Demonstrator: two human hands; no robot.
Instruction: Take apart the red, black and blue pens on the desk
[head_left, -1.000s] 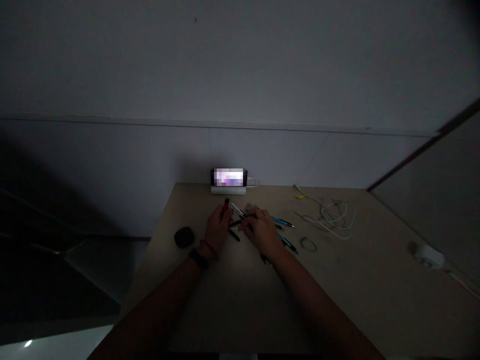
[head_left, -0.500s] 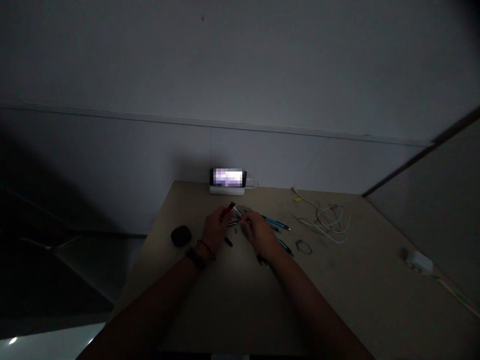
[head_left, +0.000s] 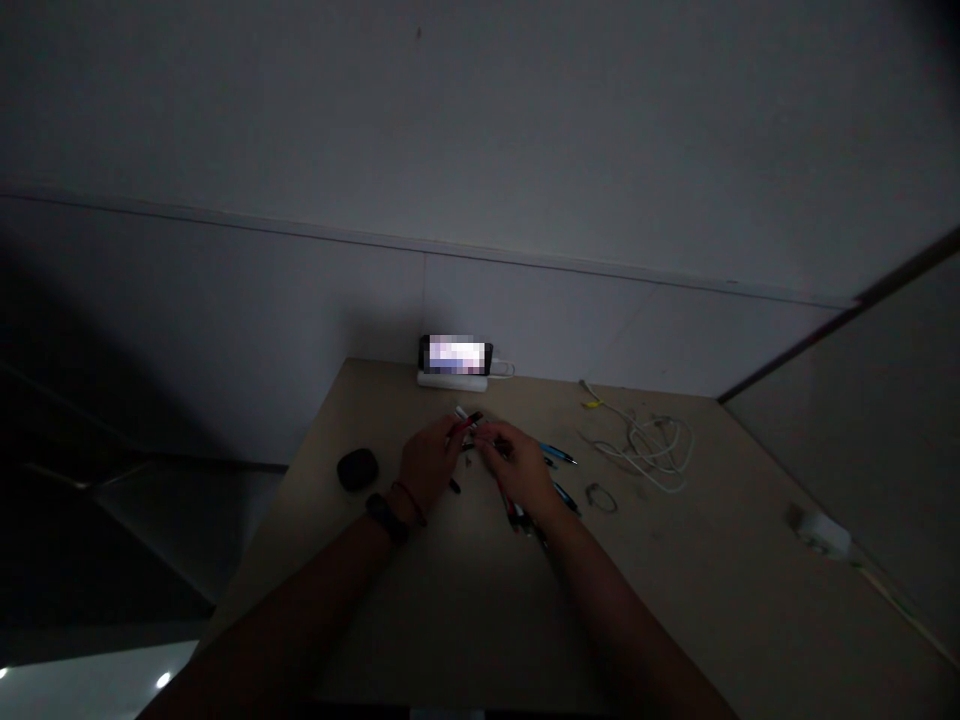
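My left hand [head_left: 429, 458] is closed around a red pen [head_left: 467, 423], whose dark end sticks out past the fingertips. Close beside it, my right hand [head_left: 519, 464] is curled in a pinch, its fingertips near the pen; what lies between them is too dark to make out. Blue pens [head_left: 558, 454] lie to the right of my right hand. Under and beside that wrist are several more pens [head_left: 516, 516], partly hidden by the arm. A short black piece [head_left: 454, 486] rests below my left hand.
A lit phone [head_left: 455, 356] leans on a white block [head_left: 452, 382] by the wall. On the left lies a rounded black case [head_left: 357, 469]. To the right are a tangled white cable [head_left: 649, 450], a small loop [head_left: 601, 498] and a white plug block [head_left: 823, 534].
The red pen in my left hand has swung to point more rightward, towards my right hand. My right fingers have come closer to it. The camera view has tilted slightly.
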